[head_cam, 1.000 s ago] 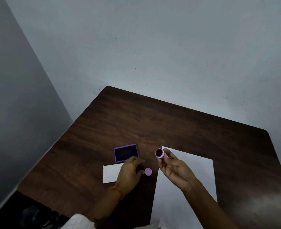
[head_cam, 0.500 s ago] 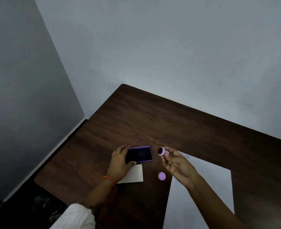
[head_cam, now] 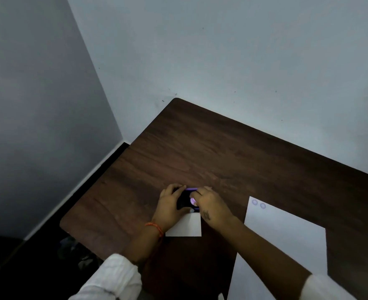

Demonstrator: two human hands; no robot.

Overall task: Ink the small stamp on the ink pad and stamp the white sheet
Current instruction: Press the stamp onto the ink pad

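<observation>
Nearest the camera, two pale sleeves [head_cam: 113, 276] framed the bottom edge, and the white sheet [head_cam: 287, 252] lay on the dark wooden worktop [head_cam: 222, 152] at the right, running off the near edge. Two faint round purple stamp marks [head_cam: 259, 204] sat side by side at its far left corner; whatever they printed was too small to read. Left of the sheet and apart from it lay a small white card [head_cam: 187, 227], its far edge under the hands. An orange thread band [head_cam: 155, 228] circled the left wrist. The left hand [head_cam: 170, 208] curled around the left side of the ink pad [head_cam: 187, 199], fingers over the far rim and thumb at the near edge. The right hand [head_cam: 209, 204], bearing a small dark mark on its back, was closed with its fingertips pinching the small stamp [head_cam: 193, 200], whose pale purple end showed over the pad's dark surface; contact with the ink could not be told. No brand or label was readable anywhere. Beyond the worktop stood plain grey walls [head_cam: 222, 50].
</observation>
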